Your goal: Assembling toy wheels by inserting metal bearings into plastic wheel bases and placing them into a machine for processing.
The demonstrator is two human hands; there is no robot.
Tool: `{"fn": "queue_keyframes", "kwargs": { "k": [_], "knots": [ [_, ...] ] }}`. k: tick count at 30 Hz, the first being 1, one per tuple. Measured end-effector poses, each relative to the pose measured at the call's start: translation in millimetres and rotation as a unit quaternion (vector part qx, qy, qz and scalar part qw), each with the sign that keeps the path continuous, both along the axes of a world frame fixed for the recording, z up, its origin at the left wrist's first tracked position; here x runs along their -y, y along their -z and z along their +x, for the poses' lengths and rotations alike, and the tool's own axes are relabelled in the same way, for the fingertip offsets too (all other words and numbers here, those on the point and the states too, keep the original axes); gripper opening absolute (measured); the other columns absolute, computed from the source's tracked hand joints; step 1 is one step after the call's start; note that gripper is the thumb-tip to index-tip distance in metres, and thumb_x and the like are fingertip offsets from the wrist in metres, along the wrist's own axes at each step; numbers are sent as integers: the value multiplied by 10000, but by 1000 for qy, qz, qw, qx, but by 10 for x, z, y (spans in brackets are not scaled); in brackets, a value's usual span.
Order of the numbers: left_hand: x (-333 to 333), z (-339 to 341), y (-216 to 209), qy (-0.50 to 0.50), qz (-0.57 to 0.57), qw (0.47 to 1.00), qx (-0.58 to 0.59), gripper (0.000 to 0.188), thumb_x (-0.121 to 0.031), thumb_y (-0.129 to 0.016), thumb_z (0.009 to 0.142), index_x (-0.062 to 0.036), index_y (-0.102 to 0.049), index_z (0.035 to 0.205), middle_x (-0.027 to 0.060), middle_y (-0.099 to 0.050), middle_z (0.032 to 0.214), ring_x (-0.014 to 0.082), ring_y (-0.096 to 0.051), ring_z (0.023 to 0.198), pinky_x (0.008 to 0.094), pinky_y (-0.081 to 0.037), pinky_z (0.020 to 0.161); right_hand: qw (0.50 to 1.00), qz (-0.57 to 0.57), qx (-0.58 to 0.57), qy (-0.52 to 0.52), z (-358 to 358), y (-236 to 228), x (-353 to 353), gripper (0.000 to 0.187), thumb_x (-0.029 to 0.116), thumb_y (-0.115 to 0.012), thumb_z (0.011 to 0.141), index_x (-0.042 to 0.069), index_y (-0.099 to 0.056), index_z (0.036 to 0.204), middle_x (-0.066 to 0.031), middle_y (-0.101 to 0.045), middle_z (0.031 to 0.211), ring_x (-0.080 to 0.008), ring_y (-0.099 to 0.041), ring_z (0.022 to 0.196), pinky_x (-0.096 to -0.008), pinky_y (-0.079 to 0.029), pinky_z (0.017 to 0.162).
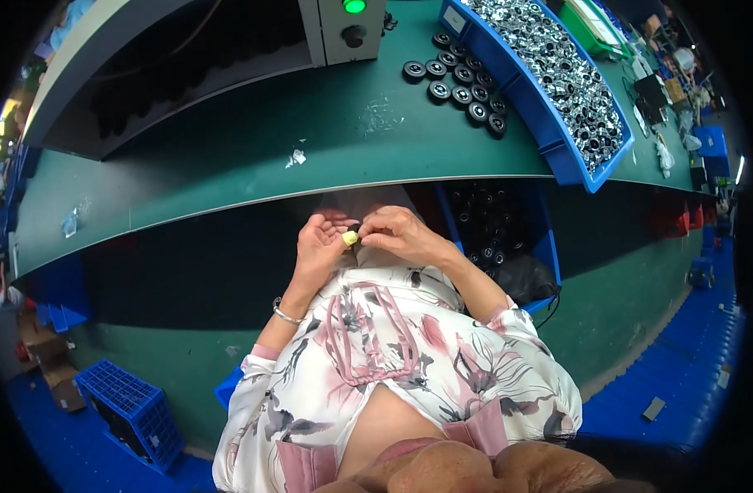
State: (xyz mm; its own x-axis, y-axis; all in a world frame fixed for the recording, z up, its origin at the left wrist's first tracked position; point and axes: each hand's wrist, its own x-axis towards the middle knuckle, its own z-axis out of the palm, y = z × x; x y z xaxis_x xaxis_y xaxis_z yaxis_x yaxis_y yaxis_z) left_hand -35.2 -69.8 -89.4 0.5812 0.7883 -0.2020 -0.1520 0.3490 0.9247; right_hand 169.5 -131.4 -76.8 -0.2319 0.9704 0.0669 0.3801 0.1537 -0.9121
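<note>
My left hand (317,245) and my right hand (402,234) meet in front of my lap, below the table's near edge. A small black part (354,229) sits between their fingertips, mostly covered by the fingers. The left thumb wears a pale yellow cover (350,238) and presses against the part, while the other left fingers curl loosely behind. From the other side, the right thumb and forefinger pinch at the same part. Its exact kind is too hidden to tell.
Several black round wheel-like pieces (462,74) lie on the green table (310,164), beside a blue bin (557,156) of shiny metal-coloured parts. A grey machine (343,33) with a lit green lamp stands behind. Under the edge, a blue crate (549,238) holds more black pieces.
</note>
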Motion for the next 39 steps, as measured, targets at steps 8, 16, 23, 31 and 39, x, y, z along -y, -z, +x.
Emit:
{"fn": "queue_keyframes", "kwargs": {
  "k": [8, 16, 23, 31, 39],
  "knots": [
    [191, -54, -29, -11, -87, 991, -102, 220, -104, -668, 953, 22, -577, 1108, 54, -643, 885, 88, -592, 745, 224, -503, 684, 929, -190, -293, 119, -217, 101, 180, 174, 110, -723, 874, 20, -588, 813, 8, -551, 838, -46, -507, 735, -218, -421, 644],
    [182, -68, 116, -10, -271, 961, 57, 84, -89, -642, 970, -9, -621, 990, 42, -631, 846, 89, -556, 697, 214, -474, 642, 945, -116, -269, 144, -325, 226, 173, 151, 105, -714, 874, -2, -612, 846, -14, -574, 777, -83, -538, 701, -244, -433, 624],
    [176, -71, 121, 15, -239, 969, 56, 95, -97, -654, 964, -20, -602, 943, 28, -613, 816, 83, -546, 693, 218, -471, 645, 980, -35, -143, 132, -302, 203, 179, 144, 98, -709, 876, 0, -609, 843, -18, -594, 822, -78, -536, 716, -244, -433, 634],
    [187, -49, 92, -8, -240, 968, 67, 88, -91, -645, 969, -6, -626, 978, 45, -644, 834, 94, -589, 730, 223, -495, 687, 906, -185, -360, 122, -304, 223, 187, 82, 29, -684, 902, -4, -670, 975, -20, -668, 934, -80, -631, 865, -229, -502, 797],
    [200, -56, 162, -54, -115, 992, -3, 124, -73, -709, 919, 19, -668, 992, 62, -688, 918, 84, -611, 739, 216, -504, 662, 929, -128, -283, 200, -364, 171, 223, 174, 11, -714, 873, -8, -660, 1038, -36, -664, 972, -104, -653, 886, -236, -526, 821]
  ]
}}
